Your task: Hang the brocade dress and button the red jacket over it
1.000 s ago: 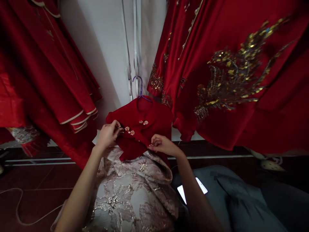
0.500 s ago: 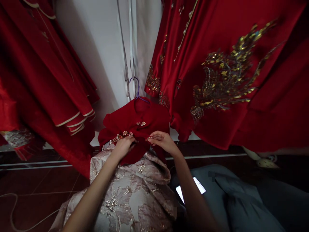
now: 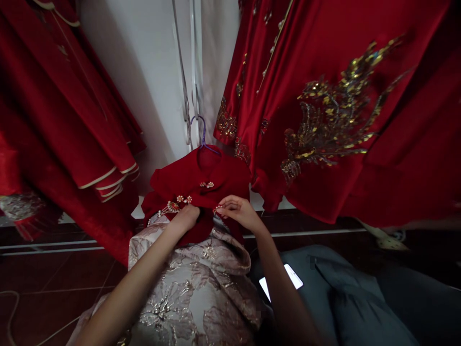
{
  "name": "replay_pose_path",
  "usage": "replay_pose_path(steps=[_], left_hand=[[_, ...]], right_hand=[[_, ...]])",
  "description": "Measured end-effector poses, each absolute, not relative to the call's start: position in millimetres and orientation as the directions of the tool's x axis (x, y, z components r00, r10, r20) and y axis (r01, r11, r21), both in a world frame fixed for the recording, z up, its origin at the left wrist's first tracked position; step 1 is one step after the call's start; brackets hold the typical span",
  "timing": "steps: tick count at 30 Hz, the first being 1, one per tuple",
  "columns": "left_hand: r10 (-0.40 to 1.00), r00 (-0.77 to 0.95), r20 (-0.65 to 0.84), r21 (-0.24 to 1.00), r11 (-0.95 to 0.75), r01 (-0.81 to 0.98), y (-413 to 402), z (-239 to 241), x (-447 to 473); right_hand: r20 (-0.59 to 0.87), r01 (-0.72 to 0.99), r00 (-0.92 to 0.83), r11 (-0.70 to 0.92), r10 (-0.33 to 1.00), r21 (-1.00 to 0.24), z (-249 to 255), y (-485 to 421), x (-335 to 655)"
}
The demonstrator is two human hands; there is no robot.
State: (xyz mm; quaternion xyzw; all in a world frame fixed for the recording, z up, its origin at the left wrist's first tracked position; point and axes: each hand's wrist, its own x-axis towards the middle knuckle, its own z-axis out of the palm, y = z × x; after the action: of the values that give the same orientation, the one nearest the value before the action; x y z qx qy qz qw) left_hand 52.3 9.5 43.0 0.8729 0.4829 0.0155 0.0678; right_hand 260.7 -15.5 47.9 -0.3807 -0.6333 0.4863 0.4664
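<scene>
A small red jacket (image 3: pixel 230 175) hangs on a purple hanger (image 3: pixel 204 132), with a pearl flower clasp (image 3: pixel 206 185) across its upper front. My left hand (image 3: pixel 187 217) is closed on the jacket's front edge, its fingertips tucked behind the cloth. Just above that hand lie more pearl flowers and a red, fan-shaped beaded ornament (image 3: pixel 173 206) with pearl strands. Facing it, my right hand (image 3: pixel 239 211) pinches the other front edge at a small beaded fastener between thumb and forefinger. Below the jacket spreads a pale pink and silver brocade skirt (image 3: pixel 198 274).
Red garments with cream piping (image 3: pixel 104 180) hang at the left. On the right hangs a red gown with a gold sequin bird (image 3: pixel 334 115). White rails (image 3: pixel 194 72) run up the wall. A lit phone (image 3: pixel 291 276) rests by grey-blue cloth (image 3: pixel 324 283); a pale cable (image 3: pixel 57 331) crosses the tiled floor.
My left fingers have curled in behind the jacket's edge. My right hand has shifted slightly left with the fastener. The whole view has moved a little.
</scene>
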Motion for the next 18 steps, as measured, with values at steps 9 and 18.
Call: replay_pose_path(steps=[9, 18], left_hand=[[0.862, 0.422, 0.281, 0.172, -0.478, 0.862, -0.9, 30.9, 40.6], [0.893, 0.244, 0.379, 0.43, -0.403, 0.808, -39.6, 46.3, 25.5]], right_hand=[[0.3, 0.016, -0.303, 0.319, 0.905, -0.947, 53.1, -23.3, 251.2], [0.284, 0.335, -0.523, 0.5, 0.804, -0.799, 42.6, -30.4, 225.3]])
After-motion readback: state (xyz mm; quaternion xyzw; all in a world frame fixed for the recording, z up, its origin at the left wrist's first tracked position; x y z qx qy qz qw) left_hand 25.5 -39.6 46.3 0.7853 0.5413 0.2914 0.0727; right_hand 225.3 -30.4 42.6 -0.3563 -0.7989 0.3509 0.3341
